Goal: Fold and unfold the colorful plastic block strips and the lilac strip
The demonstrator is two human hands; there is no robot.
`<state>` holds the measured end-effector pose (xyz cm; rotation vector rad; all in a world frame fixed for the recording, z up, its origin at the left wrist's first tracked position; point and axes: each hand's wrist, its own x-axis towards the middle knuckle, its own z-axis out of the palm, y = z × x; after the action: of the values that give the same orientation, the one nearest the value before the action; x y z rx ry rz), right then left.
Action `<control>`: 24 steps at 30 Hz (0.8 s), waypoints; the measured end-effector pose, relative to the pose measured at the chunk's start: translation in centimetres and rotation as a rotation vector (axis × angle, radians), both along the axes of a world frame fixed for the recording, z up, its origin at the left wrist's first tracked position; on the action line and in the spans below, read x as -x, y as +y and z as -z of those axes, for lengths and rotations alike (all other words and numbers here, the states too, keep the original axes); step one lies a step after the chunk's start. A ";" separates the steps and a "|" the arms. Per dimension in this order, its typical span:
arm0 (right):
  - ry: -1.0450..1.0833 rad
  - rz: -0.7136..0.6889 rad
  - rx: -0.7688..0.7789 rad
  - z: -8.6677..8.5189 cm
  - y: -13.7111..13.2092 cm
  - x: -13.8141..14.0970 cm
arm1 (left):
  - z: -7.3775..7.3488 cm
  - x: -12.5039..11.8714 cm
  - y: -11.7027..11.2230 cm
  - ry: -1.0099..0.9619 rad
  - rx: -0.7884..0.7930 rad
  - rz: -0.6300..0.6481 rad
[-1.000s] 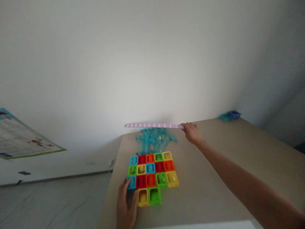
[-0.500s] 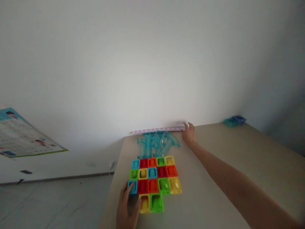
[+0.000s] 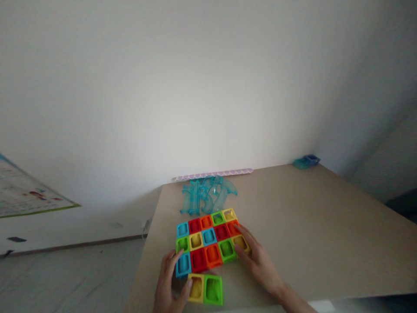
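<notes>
A flat grid of square, hollow coloured blocks (image 3: 209, 236), in blue, red, orange, green and yellow, lies tilted on the table. In front of it sits a joined pair, yellow and green (image 3: 213, 289), with a gap to the grid. My left hand (image 3: 171, 280) rests at the left, fingers apart, its index finger on the blue corner block and its thumb against the yellow block of the pair. At the grid's right edge, my right hand (image 3: 257, 261) has its fingers and thumb around the yellow corner block (image 3: 240, 243).
Behind the grid lie several clear blue plastic pieces (image 3: 208, 193), some curved. A long, narrow purple patterned strip (image 3: 215, 174) lies along the wall. Blue and teal pieces (image 3: 306, 161) sit in the far right corner. The table's left edge (image 3: 148, 234) drops to the floor.
My right hand has come back from the purple strip to the grid's right edge. The grid has turned a little and come apart from the front yellow-green pair. My left hand stays beside it.
</notes>
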<state>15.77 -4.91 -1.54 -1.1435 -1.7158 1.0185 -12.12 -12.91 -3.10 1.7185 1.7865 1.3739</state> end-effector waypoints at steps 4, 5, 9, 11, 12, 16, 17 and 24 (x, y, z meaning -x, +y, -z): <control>-0.028 0.059 0.056 0.6 -2.1 -0.5 | 0.3 -2.2 -0.1 0.069 0.054 -0.045; -0.032 0.073 0.061 0.7 -2.5 -0.6 | 0.5 -2.6 -0.1 0.083 0.057 -0.067; -0.051 0.099 0.064 0.6 -3.8 -1.0 | 0.8 -3.4 0.1 0.140 0.037 -0.083; -0.064 0.105 0.058 0.4 -4.0 -1.3 | 0.9 -3.5 0.1 0.177 0.038 -0.057; -0.072 0.108 0.055 0.3 -4.0 -1.5 | 0.8 -3.5 0.0 0.191 0.037 -0.055; -0.095 0.117 0.022 0.1 -3.8 -1.5 | 0.7 -3.8 -0.1 0.195 0.044 -0.075; -0.100 0.126 0.001 0.1 -3.9 -1.4 | 0.6 -3.9 -0.1 0.188 0.046 -0.084; -0.098 0.248 -0.429 2.0 -8.5 -1.4 | 0.9 -3.7 0.0 0.138 0.057 -0.044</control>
<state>17.14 -13.45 -3.52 -1.0982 -1.7089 0.4206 -8.44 -12.89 -3.98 1.7928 1.9280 1.2358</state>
